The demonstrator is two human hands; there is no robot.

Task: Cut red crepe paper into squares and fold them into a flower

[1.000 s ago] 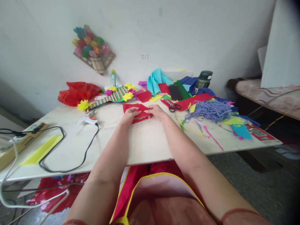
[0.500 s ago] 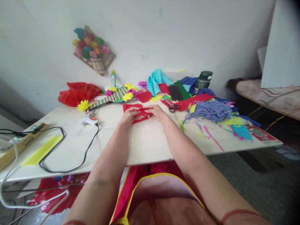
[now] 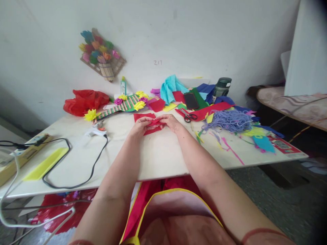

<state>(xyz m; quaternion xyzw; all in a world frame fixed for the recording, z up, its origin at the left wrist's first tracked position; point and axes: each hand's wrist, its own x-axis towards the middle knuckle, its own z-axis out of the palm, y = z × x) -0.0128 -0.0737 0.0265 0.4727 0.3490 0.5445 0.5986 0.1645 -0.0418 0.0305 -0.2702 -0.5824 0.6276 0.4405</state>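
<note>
Between my two hands, over the middle of the white table, is a small piece of red crepe paper (image 3: 154, 121). My left hand (image 3: 142, 126) pinches its left side, fingers closed. On the right side my right hand (image 3: 168, 121) grips it between thumb and fingers. More red paper (image 3: 138, 117) lies flat on the table just under and behind the hands. The fingers partly cover the held piece, so its exact shape is hard to make out.
Left are a white glue gun (image 3: 96, 130) with a black cord, a yellow strip (image 3: 46, 164) and a power strip (image 3: 28, 151). A flower-decorated craft (image 3: 122, 104) lies behind. To the right are scissors (image 3: 190, 116), a phone (image 3: 191, 101), purple yarn (image 3: 227, 119) and a dark bottle (image 3: 222, 87).
The fingers of my right hand have shifted slightly on the red crepe paper, and the held piece looks narrower between the hands. Everything else stays in place.
</note>
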